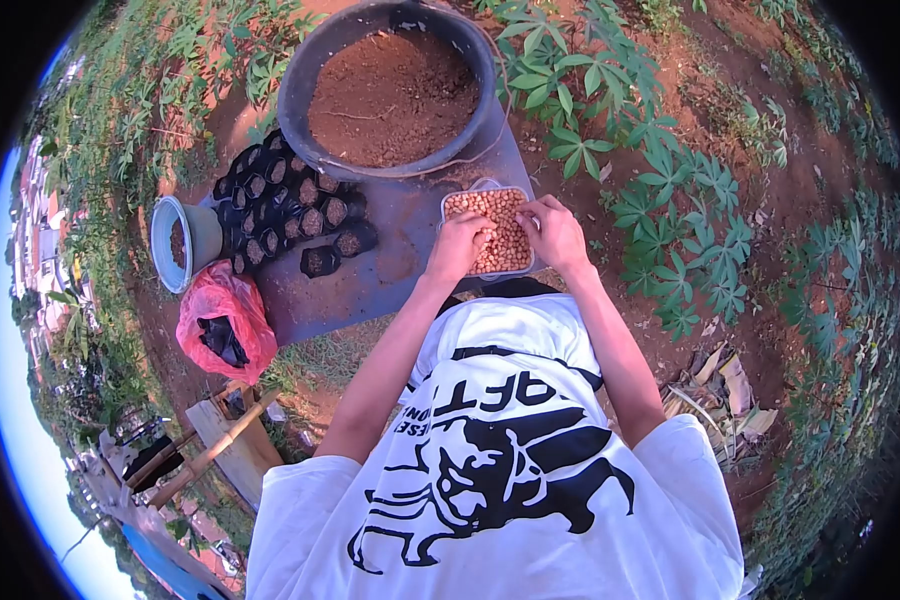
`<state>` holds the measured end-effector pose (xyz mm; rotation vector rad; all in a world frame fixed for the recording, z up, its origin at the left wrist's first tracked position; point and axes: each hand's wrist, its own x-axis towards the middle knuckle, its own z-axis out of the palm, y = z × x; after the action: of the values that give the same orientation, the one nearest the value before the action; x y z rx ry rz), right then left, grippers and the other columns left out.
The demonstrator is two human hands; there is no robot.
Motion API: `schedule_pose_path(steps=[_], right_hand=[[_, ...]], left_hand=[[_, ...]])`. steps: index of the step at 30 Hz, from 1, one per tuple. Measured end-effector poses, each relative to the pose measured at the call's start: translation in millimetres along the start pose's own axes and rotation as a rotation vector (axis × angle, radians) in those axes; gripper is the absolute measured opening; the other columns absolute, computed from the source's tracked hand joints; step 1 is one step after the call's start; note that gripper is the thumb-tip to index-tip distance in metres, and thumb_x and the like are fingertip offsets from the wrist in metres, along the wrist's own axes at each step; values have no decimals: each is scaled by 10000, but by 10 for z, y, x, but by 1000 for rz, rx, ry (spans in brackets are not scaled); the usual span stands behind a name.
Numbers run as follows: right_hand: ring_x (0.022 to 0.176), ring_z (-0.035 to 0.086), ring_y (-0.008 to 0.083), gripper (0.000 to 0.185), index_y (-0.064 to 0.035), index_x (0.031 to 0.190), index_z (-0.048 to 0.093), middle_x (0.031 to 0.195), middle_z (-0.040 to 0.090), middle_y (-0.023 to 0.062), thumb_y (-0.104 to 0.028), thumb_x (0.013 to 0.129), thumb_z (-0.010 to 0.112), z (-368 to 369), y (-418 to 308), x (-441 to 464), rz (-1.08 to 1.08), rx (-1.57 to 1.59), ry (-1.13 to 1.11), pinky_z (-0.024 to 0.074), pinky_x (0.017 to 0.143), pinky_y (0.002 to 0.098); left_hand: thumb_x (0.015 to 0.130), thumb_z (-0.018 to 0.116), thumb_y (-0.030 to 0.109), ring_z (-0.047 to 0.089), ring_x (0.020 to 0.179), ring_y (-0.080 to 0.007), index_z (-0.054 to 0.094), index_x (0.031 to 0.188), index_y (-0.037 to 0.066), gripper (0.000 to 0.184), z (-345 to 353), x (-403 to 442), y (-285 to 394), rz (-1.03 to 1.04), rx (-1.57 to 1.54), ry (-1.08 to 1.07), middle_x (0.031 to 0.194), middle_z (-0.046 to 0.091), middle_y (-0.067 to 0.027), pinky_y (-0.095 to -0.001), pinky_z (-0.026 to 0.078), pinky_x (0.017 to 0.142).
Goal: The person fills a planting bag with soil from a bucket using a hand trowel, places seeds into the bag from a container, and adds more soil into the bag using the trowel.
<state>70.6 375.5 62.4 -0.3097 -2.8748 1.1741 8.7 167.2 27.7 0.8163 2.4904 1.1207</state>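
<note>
A clear plastic container (499,262) full of round, tan-brown seeds (508,234) sits at the near right of the table. My left hand (457,245) reaches over its left side, fingers pinched together above the seeds. Something small and pale shows at those fingertips, too small to name. From the right rim, my right hand (554,232) bends inward with thumb and fingers drawn together over the seeds. What its fingertips hold, if anything, is hidden.
A large black tub (292,120) of brown soil stands behind the container. Left are several soil-filled black bags (310,222), a pale bucket (206,235) and a red plastic bag (260,318) on the dark table (400,290). Leafy plants (670,200) grow at right.
</note>
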Motion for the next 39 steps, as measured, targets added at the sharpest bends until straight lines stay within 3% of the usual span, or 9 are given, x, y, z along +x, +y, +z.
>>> schedule_pose_path(steps=[5,8,11,17,20,26,32,39], right_hand=[[906,703,339,164,-112,1036,752,1010,688,118,-230,937,694,20,64,-11,7,9,4,567,788,443],[901,703,345,169,-111,1044,754,1005,688,121,-228,939,691,6,37,-6,0,4,-3,568,787,444],[905,703,350,175,-107,1052,754,1009,691,124,-225,942,684,9,6,-5,-9,3,-2,569,794,448],[928,701,357,198,-109,1094,750,1015,696,129,-212,939,681,-17,-58,-6,-7,17,-29,571,808,451],[938,700,358,224,-122,1136,739,1020,692,128,-196,932,685,-38,-92,-11,-28,49,-23,572,813,450],[951,696,368,235,-129,1139,734,1067,675,131,-187,914,697,-6,-48,-8,-21,-8,-73,571,825,461],[959,695,366,219,-122,1115,740,1067,674,128,-178,910,687,-32,-59,-18,-17,10,-82,570,837,464],[933,696,361,192,-121,1075,751,1038,671,126,-185,907,685,-26,-36,-11,-33,30,-81,570,827,462]], left_hand=[[837,743,-24,731,980,-331,750,1098,70,278,-179,-42,179,-178,-151,24,1066,761,-139,-379,574,893],[862,745,-32,764,938,-225,748,1142,65,297,-184,-58,161,-190,-189,20,1083,775,-121,-340,593,817],[864,739,-40,757,1000,-222,730,1180,58,331,-209,-75,190,-250,-223,30,1105,774,-109,-336,597,851],[822,732,-86,729,1092,-259,705,1196,65,404,-234,-100,218,-318,-390,8,1202,735,-110,-363,599,900],[820,747,-45,704,1132,-282,700,1206,65,404,-245,-97,259,-177,-333,82,1197,725,-124,-381,579,942],[869,745,120,681,1069,-347,728,1178,76,312,-124,22,231,-48,159,57,1166,708,-158,-437,548,964],[880,719,109,690,1020,-336,766,1056,56,191,-14,72,168,-54,246,-51,1094,720,-149,-438,564,918],[895,693,54,692,961,-380,762,1051,29,173,-32,-41,98,-34,130,52,1033,717,-193,-447,561,877]])
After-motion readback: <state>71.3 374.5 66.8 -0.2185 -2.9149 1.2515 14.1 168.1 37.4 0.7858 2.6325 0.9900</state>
